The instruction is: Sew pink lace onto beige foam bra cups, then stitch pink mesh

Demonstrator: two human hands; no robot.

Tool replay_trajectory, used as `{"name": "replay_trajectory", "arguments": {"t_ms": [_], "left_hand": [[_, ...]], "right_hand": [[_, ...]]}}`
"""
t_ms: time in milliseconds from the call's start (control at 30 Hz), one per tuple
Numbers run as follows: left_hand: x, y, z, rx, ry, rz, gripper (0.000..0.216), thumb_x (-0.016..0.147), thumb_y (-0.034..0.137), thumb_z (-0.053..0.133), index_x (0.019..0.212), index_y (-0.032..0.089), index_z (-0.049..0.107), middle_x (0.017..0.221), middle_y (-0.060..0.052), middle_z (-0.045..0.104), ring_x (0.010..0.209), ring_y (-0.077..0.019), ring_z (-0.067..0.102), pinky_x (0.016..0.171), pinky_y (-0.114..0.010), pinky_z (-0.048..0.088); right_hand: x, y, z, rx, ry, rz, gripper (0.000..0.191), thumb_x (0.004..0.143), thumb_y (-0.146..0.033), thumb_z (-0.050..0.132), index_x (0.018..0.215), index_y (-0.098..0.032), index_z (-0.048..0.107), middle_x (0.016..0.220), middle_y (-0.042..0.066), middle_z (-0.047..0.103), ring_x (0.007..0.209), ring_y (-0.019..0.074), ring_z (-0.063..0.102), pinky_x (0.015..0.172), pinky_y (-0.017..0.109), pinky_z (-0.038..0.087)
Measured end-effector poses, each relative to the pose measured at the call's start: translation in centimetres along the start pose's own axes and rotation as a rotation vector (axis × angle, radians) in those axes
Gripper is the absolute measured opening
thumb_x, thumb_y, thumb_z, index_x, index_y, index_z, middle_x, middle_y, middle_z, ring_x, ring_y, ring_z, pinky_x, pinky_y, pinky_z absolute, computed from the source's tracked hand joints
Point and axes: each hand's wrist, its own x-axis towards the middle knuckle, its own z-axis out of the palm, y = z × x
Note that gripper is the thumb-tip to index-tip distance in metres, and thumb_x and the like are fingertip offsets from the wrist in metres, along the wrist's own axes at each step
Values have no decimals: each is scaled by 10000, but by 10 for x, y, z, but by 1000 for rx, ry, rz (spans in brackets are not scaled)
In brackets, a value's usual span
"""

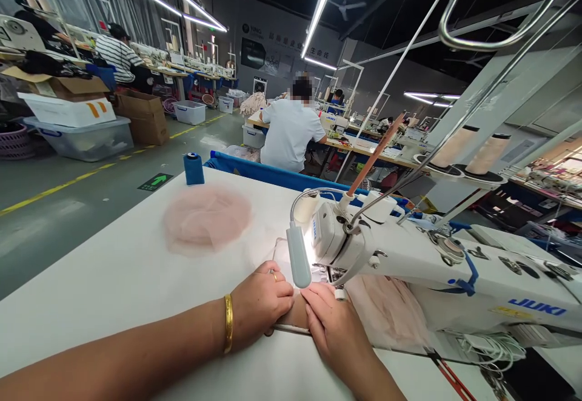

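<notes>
My left hand (264, 296), with a ring and a gold bracelet, is closed at the left edge of a tan piece of fabric (297, 316) in front of the sewing machine's needle area. My right hand (334, 322) lies on the same fabric from the right, fingers stretched out and close together, its thumb along the edge. The machine head (331, 234) stands just beyond both hands. A grey lamp (298, 255) hangs over the fingertips and partly hides the needle and presser foot. Thin pink mesh fabric (386, 310) is bunched under the machine arm, right of my right hand.
On the white table (113, 316) lie a pile of sheer pink mesh (207, 216) and a blue thread spool (194, 169). Red-handled scissors (450, 377) rest at the lower right. Beige thread cones (488, 155) stand behind the machine. A person in white (288, 131) sits ahead.
</notes>
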Motion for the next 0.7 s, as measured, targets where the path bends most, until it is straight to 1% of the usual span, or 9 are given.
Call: {"name": "replay_trajectory", "arguments": {"t_ms": [67, 133, 200, 300, 400, 500, 600, 667, 700], "left_hand": [[3, -1, 0, 22, 13, -12, 190, 703, 35, 640, 789, 192, 577, 791, -2, 676, 731, -192, 579, 967, -412, 391], [6, -2, 0, 46, 35, -30, 186, 752, 20, 622, 814, 194, 599, 763, -3, 666, 738, -198, 587, 952, -401, 403], [7, -3, 0, 57, 57, -58, 165, 800, 37, 624, 846, 196, 616, 790, -8, 674, 770, -205, 601, 948, -395, 409], [9, -5, 1, 55, 64, -95, 126, 866, 75, 627, 865, 201, 621, 869, -17, 691, 822, -211, 621, 946, -393, 410], [11, -7, 1, 31, 44, -129, 143, 914, 70, 592, 850, 197, 610, 904, -17, 696, 852, -206, 631, 945, -386, 410], [16, -6, -1, 12, -44, -213, 146, 943, 86, 562, 846, 188, 601, 940, -33, 702, 900, -222, 635, 944, -392, 425], [21, -5, -6, 26, -158, -305, 75, 897, 162, 642, 839, 177, 596, 959, -76, 701, 949, -280, 637, 885, -411, 461], [21, -5, -12, 12, -191, -329, 161, 789, 197, 737, 813, 175, 580, 962, -103, 700, 941, -314, 644, 850, -424, 482], [19, -4, -17, -3, -194, -341, 195, 746, 190, 752, 796, 177, 565, 954, -113, 699, 925, -323, 649, 842, -432, 490]], "right_hand": [[0, 2, 3, -18, -15, 35, 403, 978, -103, 412, 1295, -225, 628, 1290, 120, 702, 1035, 303, 690, 719, 417, 599], [0, 4, 5, -31, -25, 71, 419, 1000, -126, 404, 1344, -241, 615, 1287, 120, 702, 1006, 297, 704, 705, 416, 603], [0, 5, 8, -37, -30, 95, 444, 1013, -145, 407, 1405, -248, 588, 1311, 128, 691, 1009, 297, 712, 705, 417, 612], [0, 5, 9, -33, -27, 105, 495, 1019, -157, 421, 1493, -251, 530, 1383, 140, 656, 1089, 310, 703, 752, 437, 629], [0, 3, 7, -13, -14, 108, 503, 1030, -165, 415, 1514, -257, 517, 1373, 132, 666, 1130, 314, 697, 809, 458, 635], [0, 0, 6, 16, 12, 90, 504, 1034, -155, 412, 1518, -259, 511, 1391, 123, 660, 1147, 302, 695, 858, 457, 632], [0, -4, 5, 31, 84, 36, 448, 1032, -139, 422, 1440, -245, 575, 1348, 117, 687, 1144, 293, 694, 892, 465, 623], [0, -9, 4, 40, 156, -29, 389, 1028, -125, 430, 1346, -232, 629, 1273, 113, 718, 1129, 287, 695, 905, 467, 620], [-1, -14, 2, 51, 184, -67, 371, 1026, -115, 433, 1310, -231, 642, 1232, 107, 729, 1122, 280, 695, 910, 459, 619]]}}
